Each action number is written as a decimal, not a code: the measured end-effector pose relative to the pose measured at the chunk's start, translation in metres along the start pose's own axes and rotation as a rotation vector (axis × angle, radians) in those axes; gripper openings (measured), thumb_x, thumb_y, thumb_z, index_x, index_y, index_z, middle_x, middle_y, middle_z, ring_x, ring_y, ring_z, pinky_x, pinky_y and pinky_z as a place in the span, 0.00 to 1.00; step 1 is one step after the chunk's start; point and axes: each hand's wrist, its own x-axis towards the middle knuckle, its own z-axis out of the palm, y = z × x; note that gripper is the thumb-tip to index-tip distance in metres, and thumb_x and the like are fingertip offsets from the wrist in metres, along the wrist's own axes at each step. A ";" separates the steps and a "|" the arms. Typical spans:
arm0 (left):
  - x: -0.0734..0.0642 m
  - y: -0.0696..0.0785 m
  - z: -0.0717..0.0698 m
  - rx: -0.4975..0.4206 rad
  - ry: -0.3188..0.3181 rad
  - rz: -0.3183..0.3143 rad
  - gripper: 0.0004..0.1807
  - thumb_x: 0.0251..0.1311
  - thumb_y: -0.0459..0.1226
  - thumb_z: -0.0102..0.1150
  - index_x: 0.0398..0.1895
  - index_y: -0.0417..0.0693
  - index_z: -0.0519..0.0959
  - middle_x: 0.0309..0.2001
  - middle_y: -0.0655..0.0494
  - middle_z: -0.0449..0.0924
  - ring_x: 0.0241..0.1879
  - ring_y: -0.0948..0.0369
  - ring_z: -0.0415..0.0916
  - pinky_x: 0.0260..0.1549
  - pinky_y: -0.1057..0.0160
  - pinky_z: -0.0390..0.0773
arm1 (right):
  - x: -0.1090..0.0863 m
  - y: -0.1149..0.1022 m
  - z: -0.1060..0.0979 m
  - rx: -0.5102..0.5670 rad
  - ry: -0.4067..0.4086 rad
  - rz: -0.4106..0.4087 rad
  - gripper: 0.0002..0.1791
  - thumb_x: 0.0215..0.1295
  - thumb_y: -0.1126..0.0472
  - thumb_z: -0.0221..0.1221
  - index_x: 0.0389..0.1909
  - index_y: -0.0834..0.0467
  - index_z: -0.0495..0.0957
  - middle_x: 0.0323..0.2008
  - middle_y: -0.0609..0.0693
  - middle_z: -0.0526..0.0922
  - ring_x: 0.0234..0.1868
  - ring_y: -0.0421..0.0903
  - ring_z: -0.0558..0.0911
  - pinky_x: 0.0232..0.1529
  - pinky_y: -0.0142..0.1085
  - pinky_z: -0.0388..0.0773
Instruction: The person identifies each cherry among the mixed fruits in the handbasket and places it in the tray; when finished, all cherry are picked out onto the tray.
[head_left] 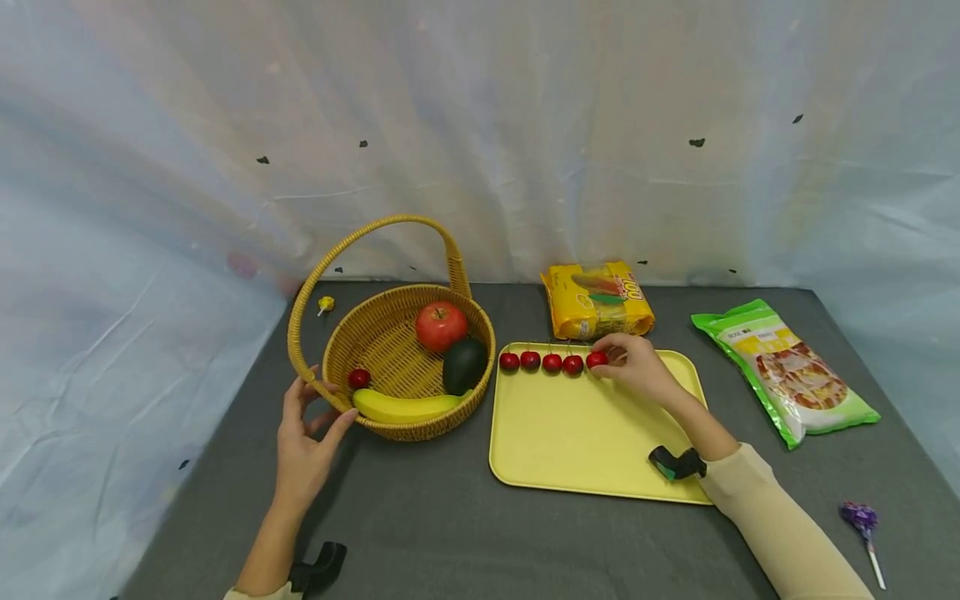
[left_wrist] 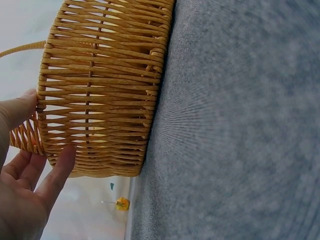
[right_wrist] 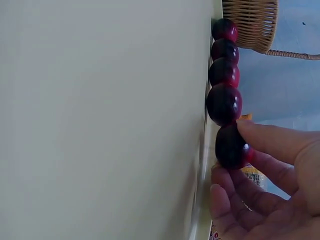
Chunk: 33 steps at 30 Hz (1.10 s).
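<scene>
In the head view my right hand (head_left: 637, 367) pinches a red cherry (head_left: 597, 359) at the far edge of the yellow tray (head_left: 577, 442). That cherry ends a row of several cherries (head_left: 552, 363) along the tray's far rim; the right wrist view shows the pinched cherry (right_wrist: 231, 147) between thumb and fingers. My left hand (head_left: 303, 442) grips the wicker basket (head_left: 420, 432) at its rim, where the handle joins. Inside the basket lie one cherry (head_left: 359, 378), a banana (head_left: 408, 407), a dark green avocado (head_left: 464, 367) and a red tomato-like fruit (head_left: 441, 326).
Behind the tray stands a yellow package (head_left: 596, 300). A green and white food bag (head_left: 787, 371) lies to the right. One purple lollipop (head_left: 861, 521) is at the near right, and a small yellow lollipop (head_left: 326, 303) sits left of the basket.
</scene>
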 end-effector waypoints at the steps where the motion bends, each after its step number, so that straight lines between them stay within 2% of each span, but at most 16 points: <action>1: 0.000 0.000 0.000 0.007 -0.001 0.005 0.44 0.51 0.12 0.62 0.73 0.34 0.59 0.51 0.42 0.72 0.54 0.49 0.72 0.45 0.73 0.82 | 0.000 0.000 0.000 -0.009 -0.005 -0.002 0.14 0.60 0.71 0.68 0.47 0.68 0.81 0.39 0.60 0.84 0.38 0.53 0.81 0.37 0.34 0.81; 11: 0.000 0.003 0.000 -0.008 0.000 -0.050 0.44 0.53 0.13 0.62 0.74 0.36 0.59 0.51 0.44 0.73 0.56 0.49 0.71 0.45 0.71 0.82 | 0.001 0.000 0.001 -0.039 -0.031 -0.015 0.14 0.59 0.72 0.68 0.45 0.70 0.81 0.39 0.61 0.83 0.36 0.52 0.81 0.36 0.36 0.80; 19: -0.001 0.001 0.000 -0.002 -0.001 -0.010 0.44 0.52 0.12 0.62 0.74 0.35 0.59 0.51 0.40 0.72 0.54 0.47 0.72 0.45 0.71 0.82 | 0.000 -0.002 -0.002 -0.054 -0.037 -0.023 0.13 0.61 0.70 0.68 0.46 0.70 0.81 0.40 0.61 0.83 0.36 0.52 0.81 0.35 0.36 0.81; 23: -0.001 0.000 0.000 -0.008 -0.001 0.000 0.44 0.52 0.12 0.61 0.74 0.35 0.59 0.51 0.35 0.70 0.54 0.50 0.72 0.45 0.72 0.82 | 0.002 -0.006 -0.009 -0.105 0.002 -0.048 0.13 0.63 0.66 0.67 0.46 0.68 0.82 0.41 0.60 0.83 0.34 0.51 0.80 0.32 0.35 0.79; 25: 0.000 0.000 0.000 -0.010 -0.001 0.006 0.44 0.51 0.12 0.61 0.73 0.35 0.59 0.51 0.32 0.69 0.54 0.51 0.72 0.45 0.72 0.82 | 0.006 -0.012 -0.012 -0.112 0.028 -0.079 0.12 0.65 0.64 0.67 0.45 0.66 0.83 0.40 0.58 0.83 0.33 0.50 0.79 0.31 0.35 0.77; 28: 0.000 0.001 0.000 -0.014 -0.001 -0.019 0.44 0.53 0.12 0.61 0.74 0.35 0.59 0.51 0.33 0.70 0.55 0.54 0.72 0.45 0.72 0.82 | 0.015 -0.025 -0.013 -0.080 0.039 -0.138 0.10 0.67 0.62 0.66 0.44 0.64 0.83 0.37 0.55 0.83 0.32 0.50 0.78 0.31 0.34 0.77; 33: 0.000 0.002 0.000 -0.008 -0.001 -0.021 0.44 0.53 0.12 0.61 0.74 0.35 0.59 0.51 0.36 0.70 0.56 0.58 0.73 0.45 0.73 0.82 | 0.039 -0.061 0.001 0.028 -0.021 -0.233 0.08 0.70 0.62 0.62 0.44 0.62 0.84 0.38 0.52 0.83 0.36 0.50 0.79 0.36 0.39 0.80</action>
